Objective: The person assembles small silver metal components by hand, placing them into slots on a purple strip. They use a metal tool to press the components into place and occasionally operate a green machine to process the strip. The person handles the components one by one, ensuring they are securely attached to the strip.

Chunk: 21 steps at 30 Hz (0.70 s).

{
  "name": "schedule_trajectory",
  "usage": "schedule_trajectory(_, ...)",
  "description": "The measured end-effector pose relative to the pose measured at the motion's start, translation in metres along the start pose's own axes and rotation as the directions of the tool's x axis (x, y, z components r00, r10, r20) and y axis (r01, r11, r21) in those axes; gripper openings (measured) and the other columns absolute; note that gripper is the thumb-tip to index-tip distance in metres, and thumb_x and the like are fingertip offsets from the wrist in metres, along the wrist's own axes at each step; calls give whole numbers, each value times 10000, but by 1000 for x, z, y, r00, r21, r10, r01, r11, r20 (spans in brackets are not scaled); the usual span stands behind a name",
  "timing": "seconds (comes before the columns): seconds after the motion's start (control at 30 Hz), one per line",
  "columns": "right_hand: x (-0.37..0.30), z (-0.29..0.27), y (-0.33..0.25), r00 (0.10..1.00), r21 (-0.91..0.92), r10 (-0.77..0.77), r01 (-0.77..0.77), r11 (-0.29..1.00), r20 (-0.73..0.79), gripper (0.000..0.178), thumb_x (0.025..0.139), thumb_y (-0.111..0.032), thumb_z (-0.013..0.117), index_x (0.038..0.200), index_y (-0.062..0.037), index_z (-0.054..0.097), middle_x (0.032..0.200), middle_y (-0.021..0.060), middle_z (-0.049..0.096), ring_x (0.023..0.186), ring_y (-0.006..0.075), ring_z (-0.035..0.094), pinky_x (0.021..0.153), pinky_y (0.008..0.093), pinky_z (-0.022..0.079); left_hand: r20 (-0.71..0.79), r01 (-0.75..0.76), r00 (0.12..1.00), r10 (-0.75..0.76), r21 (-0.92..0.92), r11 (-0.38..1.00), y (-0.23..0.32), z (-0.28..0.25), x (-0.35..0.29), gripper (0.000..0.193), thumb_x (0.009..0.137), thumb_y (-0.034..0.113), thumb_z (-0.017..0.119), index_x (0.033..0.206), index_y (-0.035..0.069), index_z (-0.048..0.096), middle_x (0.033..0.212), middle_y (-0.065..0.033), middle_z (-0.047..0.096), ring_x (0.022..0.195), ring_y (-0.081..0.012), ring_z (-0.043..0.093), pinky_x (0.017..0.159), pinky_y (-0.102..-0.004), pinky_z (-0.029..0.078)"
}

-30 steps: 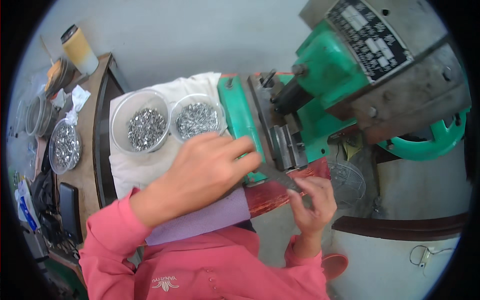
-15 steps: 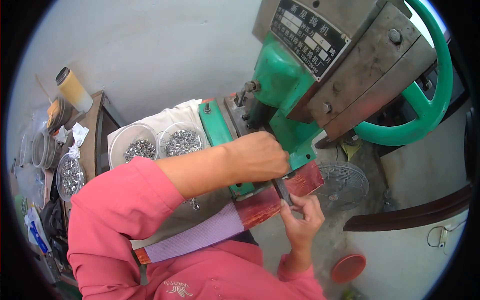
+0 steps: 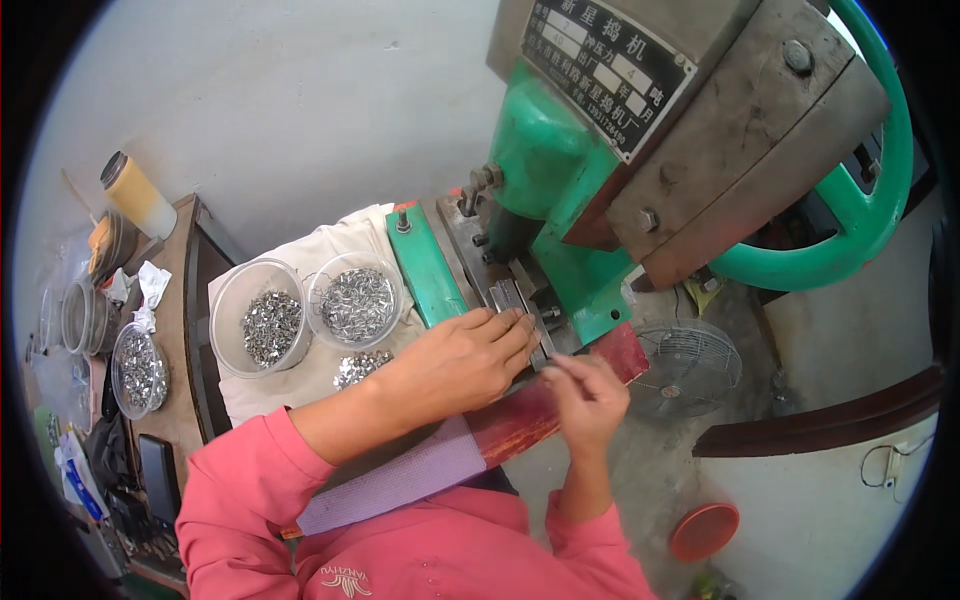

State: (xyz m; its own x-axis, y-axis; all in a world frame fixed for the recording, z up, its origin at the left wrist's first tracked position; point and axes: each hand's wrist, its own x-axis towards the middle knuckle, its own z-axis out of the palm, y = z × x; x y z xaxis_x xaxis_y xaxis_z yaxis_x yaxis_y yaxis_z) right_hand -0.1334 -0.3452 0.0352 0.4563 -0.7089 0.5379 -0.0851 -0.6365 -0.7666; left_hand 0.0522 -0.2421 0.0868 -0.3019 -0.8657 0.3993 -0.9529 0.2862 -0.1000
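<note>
Right of two tubs, the left hand, fingers together, has shifted lower-left, baring one die; whether the right hand pinches anything is unclear.

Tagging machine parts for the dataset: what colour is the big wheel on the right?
The wheel is green; it shows best in the head view.

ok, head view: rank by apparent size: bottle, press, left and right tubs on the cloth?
1. Press, by far
2. Left tub
3. Right tub, only a little smaller
4. Bottle; it's on the desk, so true size is unsure
</note>
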Motion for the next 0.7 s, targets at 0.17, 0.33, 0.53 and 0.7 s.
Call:
schedule_trajectory(0.17, 47, 14, 21, 986, -162, -107, 128, 978, 129, 204, 949, -168, 653, 1104, -62, 731, 1040, 123, 657, 995, 272, 588, 889, 361, 458, -4, 79, 997, -79, -2, 997, 5, 3, -8, 493, 843, 140, 577, 1313, -6, 589, 1352, -127, 604, 1249, -242, 588, 982, -338, 478)
schedule_trajectory(0.33, 61, 18, 38, 941, -138, -42, 93, 986, 335, 234, 1000, -250, 567, 958, -41, 662, 1035, 103, 608, 1059, 294, 478, 999, 407, 338, -86, 121, 988, -127, -71, 990, 10, 16, -9, 468, 832, 130, 582, 1278, -9, 607, 1330, -131, 615, 1239, -248, 594, 968, -344, 481)
schedule_trajectory(0.53, 68, 14, 41, 902, -50, 18, 4, 999, 431, 266, 1011, -252, 544, 917, -18, 629, 1067, 87, 598, 1093, 289, 425, 1003, 408, 320, -155, 157, 973, -172, -107, 982, 14, 24, -12, 431, 824, 128, 581, 1222, -24, 640, 1303, -140, 631, 1219, -255, 604, 958, -356, 488)
schedule_trajectory(0.7, 68, 11, 42, 890, -3, 21, -21, 1000, 456, 241, 994, -232, 567, 909, -17, 637, 1103, 87, 614, 1120, 279, 408, 1024, 395, 311, -156, 163, 971, -180, -118, 980, 15, 24, -11, 425, 832, 127, 578, 1225, -22, 641, 1316, -139, 627, 1226, -254, 600, 956, -358, 489)
